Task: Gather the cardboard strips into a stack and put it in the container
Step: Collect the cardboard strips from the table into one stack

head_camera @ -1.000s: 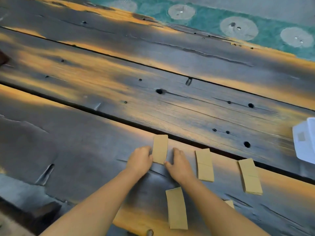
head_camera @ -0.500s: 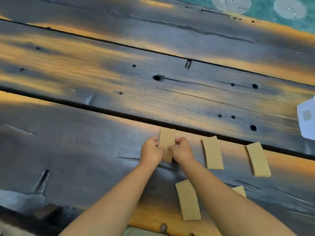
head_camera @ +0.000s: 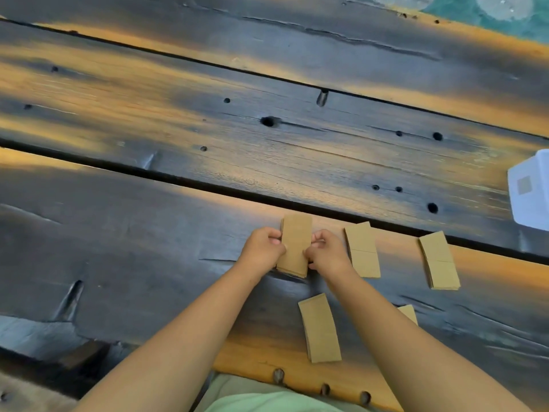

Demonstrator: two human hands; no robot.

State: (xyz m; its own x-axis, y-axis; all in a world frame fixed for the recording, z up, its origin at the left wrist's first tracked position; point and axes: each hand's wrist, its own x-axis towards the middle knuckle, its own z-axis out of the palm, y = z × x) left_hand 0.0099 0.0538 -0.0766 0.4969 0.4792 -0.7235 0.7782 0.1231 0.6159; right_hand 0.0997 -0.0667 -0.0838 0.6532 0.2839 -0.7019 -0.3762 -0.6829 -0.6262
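Observation:
A small stack of brown cardboard strips [head_camera: 295, 245] stands on the dark wooden table, pinched from both sides. My left hand [head_camera: 263, 249] grips its left edge and my right hand [head_camera: 325, 252] grips its right edge. More cardboard strips lie flat nearby: one pile [head_camera: 363, 249] just right of my right hand, another pile [head_camera: 439, 260] farther right, one pile [head_camera: 320, 328] between my forearms, and a strip [head_camera: 408, 313] partly hidden behind my right forearm. The white container [head_camera: 530, 191] sits at the right edge, cut off by the frame.
The table [head_camera: 178, 129] is made of dark, worn planks with deep gaps, knots and holes. A teal patterned floor [head_camera: 505, 13] shows past the far edge. Light green clothing [head_camera: 267, 399] is at the near edge.
Both hands went from resting flat beside the strips to closing on them and squaring them into a stack. The camera has tilted down slightly.

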